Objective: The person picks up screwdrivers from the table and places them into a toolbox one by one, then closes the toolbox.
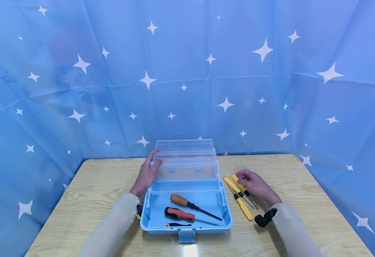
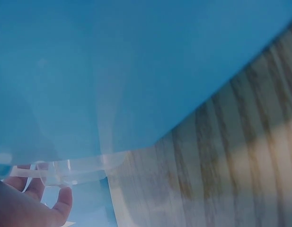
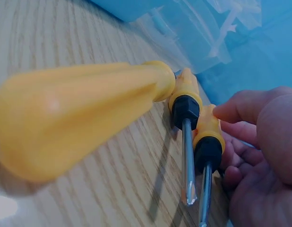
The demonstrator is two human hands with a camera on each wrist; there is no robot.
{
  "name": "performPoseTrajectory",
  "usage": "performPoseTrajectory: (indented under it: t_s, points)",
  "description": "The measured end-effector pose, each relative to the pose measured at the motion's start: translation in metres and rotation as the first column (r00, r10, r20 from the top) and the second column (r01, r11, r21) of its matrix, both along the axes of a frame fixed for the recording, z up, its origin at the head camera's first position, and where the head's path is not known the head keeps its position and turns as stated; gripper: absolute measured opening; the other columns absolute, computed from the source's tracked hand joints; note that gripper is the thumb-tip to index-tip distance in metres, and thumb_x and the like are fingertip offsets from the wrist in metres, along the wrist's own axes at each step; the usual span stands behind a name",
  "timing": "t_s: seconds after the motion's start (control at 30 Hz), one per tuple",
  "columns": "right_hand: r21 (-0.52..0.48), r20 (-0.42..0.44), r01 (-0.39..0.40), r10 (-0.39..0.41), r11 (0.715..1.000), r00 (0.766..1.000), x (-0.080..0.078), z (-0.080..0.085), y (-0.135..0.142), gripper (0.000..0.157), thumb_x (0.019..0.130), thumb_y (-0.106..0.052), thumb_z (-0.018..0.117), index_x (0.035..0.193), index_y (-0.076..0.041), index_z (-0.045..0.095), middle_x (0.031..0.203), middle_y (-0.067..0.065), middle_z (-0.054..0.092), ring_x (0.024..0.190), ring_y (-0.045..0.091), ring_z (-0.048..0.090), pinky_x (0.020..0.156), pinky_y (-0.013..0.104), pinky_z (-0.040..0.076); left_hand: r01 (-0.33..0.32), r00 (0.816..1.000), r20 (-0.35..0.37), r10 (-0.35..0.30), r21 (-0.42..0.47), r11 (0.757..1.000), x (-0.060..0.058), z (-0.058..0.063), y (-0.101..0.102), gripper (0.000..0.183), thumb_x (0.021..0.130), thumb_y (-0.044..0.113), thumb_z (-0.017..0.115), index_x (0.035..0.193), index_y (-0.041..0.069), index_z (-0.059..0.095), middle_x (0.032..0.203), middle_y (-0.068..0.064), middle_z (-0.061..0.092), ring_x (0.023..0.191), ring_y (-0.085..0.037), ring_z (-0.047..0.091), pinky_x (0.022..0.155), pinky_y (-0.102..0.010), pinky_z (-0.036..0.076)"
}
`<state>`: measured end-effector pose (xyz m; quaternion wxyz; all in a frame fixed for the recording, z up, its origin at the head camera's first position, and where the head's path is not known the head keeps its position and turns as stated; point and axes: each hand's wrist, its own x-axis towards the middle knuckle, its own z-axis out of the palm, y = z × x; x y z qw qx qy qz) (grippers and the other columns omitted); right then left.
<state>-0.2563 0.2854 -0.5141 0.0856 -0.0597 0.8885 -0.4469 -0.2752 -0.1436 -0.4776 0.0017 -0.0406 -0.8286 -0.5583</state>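
A light-blue toolbox stands with its clear lid raised. My left hand holds the lid's left edge between thumb and fingers. Inside lie a screwdriver with an orange-brown handle, a red-and-black screwdriver and a partly hidden black-and-yellow handle. My right hand pinches the handle of the rightmost yellow screwdriver, which lies on the table. Next to it lie another yellow screwdriver with its shaft toward me and a third yellow screwdriver pointing the other way.
The tools and toolbox rest on a wood-grain table. A blue curtain with white stars hangs behind the table and along its sides. The toolbox's front latch hangs down toward me.
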Motion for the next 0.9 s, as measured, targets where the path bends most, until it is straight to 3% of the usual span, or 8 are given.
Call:
performPoseTrajectory:
  t_s: [0.27,0.43,0.7,0.9]
  points:
    - [0.038,-0.045,0.014,-0.012,0.999,0.999,0.0011,0.0013,-0.0025,0.027,0.1,-0.008,0.055,0.125,0.002,0.057,0.102,0.01,0.061,0.088,0.02,0.054,0.072,0.03,0.048,0.006,1.0,-0.003,-0.006,0.016,1.0,-0.0007,0.0008,0.0001,0.067,0.09,0.076,0.042,0.148,0.043,0.034,0.158,-0.009,0.033,0.139,-0.038,0.04,0.107,-0.067,0.035]
    - [0.055,-0.03,0.03,-0.029,0.998,0.999,0.0009,0.0019,-0.0035,0.031,0.097,-0.011,0.06,0.125,0.003,0.057,0.097,0.008,0.061,0.084,0.018,0.055,0.069,0.029,0.048,0.009,1.0,-0.002,-0.009,0.023,1.0,-0.001,-0.0002,0.0,0.07,0.089,0.077,0.042,0.149,0.041,0.034,0.159,-0.009,0.032,0.14,-0.038,0.039,0.107,-0.068,0.034]
    - [0.076,-0.004,0.069,-0.069,0.995,0.998,-0.0017,0.001,-0.0061,0.034,0.094,-0.012,0.065,0.124,0.001,0.057,0.095,0.007,0.061,0.083,0.02,0.056,0.071,0.031,0.048,0.007,1.0,-0.004,-0.006,0.028,1.0,-0.0011,-0.0004,-0.0006,0.051,0.097,0.064,0.043,0.145,0.047,0.035,0.159,-0.007,0.032,0.141,-0.038,0.037,0.107,-0.068,0.034]
    - [0.085,-0.001,0.081,-0.081,0.993,0.997,-0.001,0.001,-0.0073,0.031,0.095,-0.011,0.063,0.123,0.001,0.057,0.094,0.007,0.061,0.083,0.02,0.056,0.071,0.031,0.047,0.012,1.0,-0.006,-0.011,0.02,1.0,-0.0005,-0.0011,-0.0008,0.055,0.095,0.069,0.042,0.145,0.047,0.034,0.16,-0.008,0.031,0.142,-0.038,0.037,0.107,-0.068,0.034]
